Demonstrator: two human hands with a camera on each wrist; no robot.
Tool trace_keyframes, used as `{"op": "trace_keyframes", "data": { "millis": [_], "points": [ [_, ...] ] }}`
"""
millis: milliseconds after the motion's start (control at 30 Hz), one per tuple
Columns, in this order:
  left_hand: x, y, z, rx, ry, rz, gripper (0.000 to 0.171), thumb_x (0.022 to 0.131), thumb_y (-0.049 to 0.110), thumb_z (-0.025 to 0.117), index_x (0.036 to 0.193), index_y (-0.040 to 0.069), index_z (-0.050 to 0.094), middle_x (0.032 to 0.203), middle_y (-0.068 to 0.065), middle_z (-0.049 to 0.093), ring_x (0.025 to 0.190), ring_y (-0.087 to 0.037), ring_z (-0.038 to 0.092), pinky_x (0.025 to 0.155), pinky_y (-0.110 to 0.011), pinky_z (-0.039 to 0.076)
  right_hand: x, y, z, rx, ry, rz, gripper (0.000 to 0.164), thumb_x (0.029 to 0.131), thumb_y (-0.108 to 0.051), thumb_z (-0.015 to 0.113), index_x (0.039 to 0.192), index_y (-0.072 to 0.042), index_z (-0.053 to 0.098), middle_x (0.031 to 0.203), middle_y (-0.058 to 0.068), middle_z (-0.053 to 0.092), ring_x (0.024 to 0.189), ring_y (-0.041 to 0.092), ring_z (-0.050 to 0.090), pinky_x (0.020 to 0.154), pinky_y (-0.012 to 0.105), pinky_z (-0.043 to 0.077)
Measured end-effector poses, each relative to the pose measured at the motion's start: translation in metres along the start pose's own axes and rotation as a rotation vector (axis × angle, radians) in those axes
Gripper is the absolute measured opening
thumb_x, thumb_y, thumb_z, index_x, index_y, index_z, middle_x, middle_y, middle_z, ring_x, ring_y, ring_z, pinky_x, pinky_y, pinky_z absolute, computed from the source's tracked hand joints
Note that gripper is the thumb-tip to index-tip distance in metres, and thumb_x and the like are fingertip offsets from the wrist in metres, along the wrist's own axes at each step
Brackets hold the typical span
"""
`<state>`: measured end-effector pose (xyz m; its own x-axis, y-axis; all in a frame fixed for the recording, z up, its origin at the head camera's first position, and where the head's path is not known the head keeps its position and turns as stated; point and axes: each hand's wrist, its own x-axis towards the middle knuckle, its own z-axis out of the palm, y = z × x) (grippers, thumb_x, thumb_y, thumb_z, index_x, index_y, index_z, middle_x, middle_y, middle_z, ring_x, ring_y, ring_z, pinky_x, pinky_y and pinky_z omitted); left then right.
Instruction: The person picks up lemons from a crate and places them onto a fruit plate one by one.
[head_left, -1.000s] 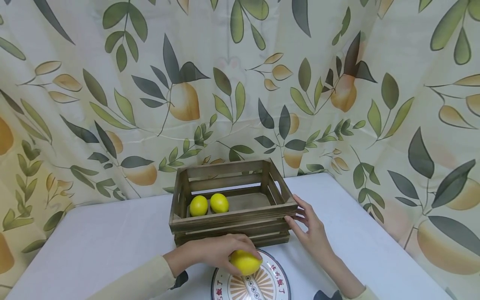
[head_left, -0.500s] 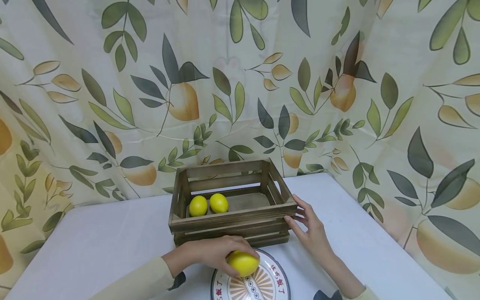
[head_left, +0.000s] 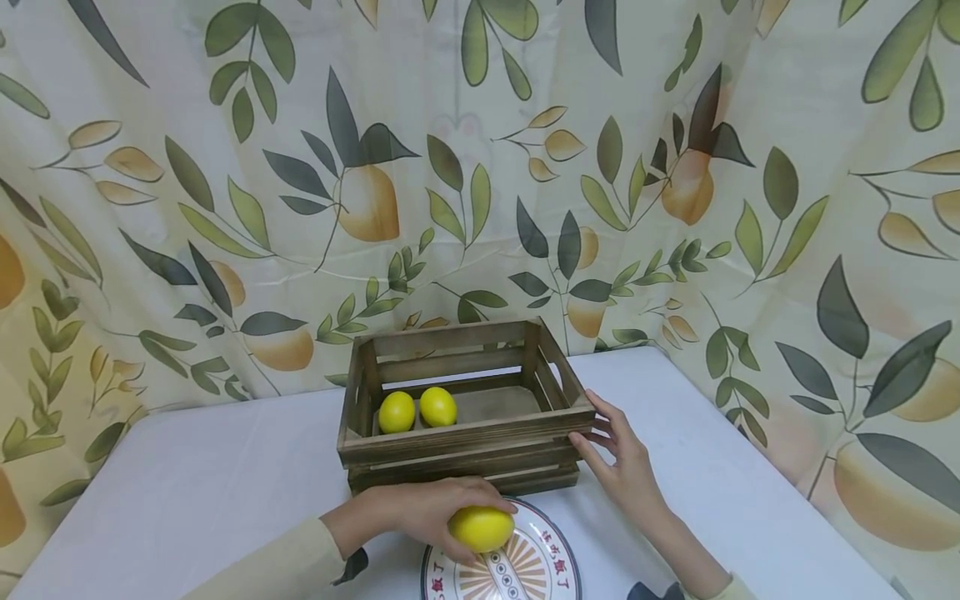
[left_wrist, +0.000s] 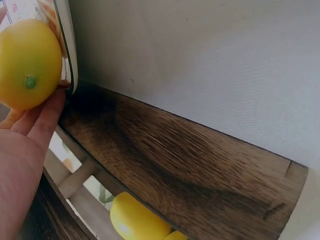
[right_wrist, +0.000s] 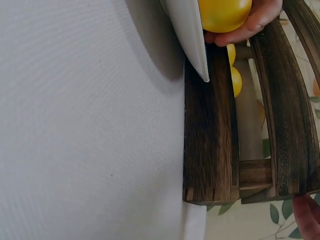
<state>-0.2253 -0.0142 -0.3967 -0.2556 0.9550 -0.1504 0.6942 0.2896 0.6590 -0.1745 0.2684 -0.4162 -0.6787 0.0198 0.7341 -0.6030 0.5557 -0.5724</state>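
Note:
A yellow lemon is held in my left hand, thumb on the near side and fingers over the far side. It is close over a round plate with red characters and an orange ray pattern. In the left wrist view the lemon shows its green stem end, with fingers beneath it. My right hand grips the right front corner of a brown wooden slatted crate, with its thumb on the front slat. Two more lemons lie inside the crate toward its left side.
A white cloth covers the table. Behind it hangs a curtain printed with leaves and fruit. The plate stands directly in front of the crate, and its rim is raised above the cloth.
My left hand has shifted slightly left with the lemon, which has turned a little in the fingers. The right hand, the crate and the lemons inside it have stayed put.

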Motion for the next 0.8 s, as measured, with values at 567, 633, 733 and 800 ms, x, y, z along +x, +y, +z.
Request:
{"op": "trace_keyframes", "data": {
  "millis": [567,633,733,800],
  "points": [
    [-0.009,0.003,-0.002,-0.047,0.04,0.058,0.07,0.086,0.015,0.076,0.147,0.02,0.041,0.151,-0.007,0.035,0.135,-0.014,0.037,0.108,-0.031,0.038,-0.002,0.0,0.002,0.009,0.005,-0.002,0.075,0.076,0.02,0.069,0.143,0.0,0.043,0.123,0.02,0.055,0.104,-0.007,0.055,0.084,0.014,0.051],
    [-0.01,0.004,-0.004,-0.034,0.056,0.071,0.07,0.086,0.015,0.075,0.147,0.02,0.041,0.151,-0.008,0.035,0.135,-0.014,0.037,0.108,-0.031,0.038,-0.002,0.0,0.002,0.004,0.008,0.0,0.075,0.077,0.019,0.07,0.143,-0.001,0.043,0.124,0.02,0.055,0.104,-0.008,0.055,0.084,0.014,0.051],
    [-0.011,0.005,-0.006,-0.012,0.075,0.083,0.069,0.087,0.017,0.074,0.147,0.02,0.041,0.15,-0.008,0.036,0.135,-0.014,0.038,0.108,-0.031,0.038,-0.002,0.001,0.002,-0.01,0.01,0.004,0.074,0.077,0.019,0.07,0.144,-0.001,0.043,0.126,0.018,0.055,0.105,-0.009,0.054,0.084,0.013,0.05],
    [-0.013,0.006,-0.008,-0.007,0.08,0.076,0.068,0.087,0.018,0.074,0.147,0.021,0.041,0.15,-0.006,0.037,0.135,-0.013,0.037,0.109,-0.031,0.038,-0.001,0.001,0.003,-0.022,0.012,0.009,0.074,0.077,0.019,0.07,0.143,0.0,0.043,0.126,0.018,0.056,0.105,-0.009,0.054,0.084,0.012,0.05]
  ]
}}
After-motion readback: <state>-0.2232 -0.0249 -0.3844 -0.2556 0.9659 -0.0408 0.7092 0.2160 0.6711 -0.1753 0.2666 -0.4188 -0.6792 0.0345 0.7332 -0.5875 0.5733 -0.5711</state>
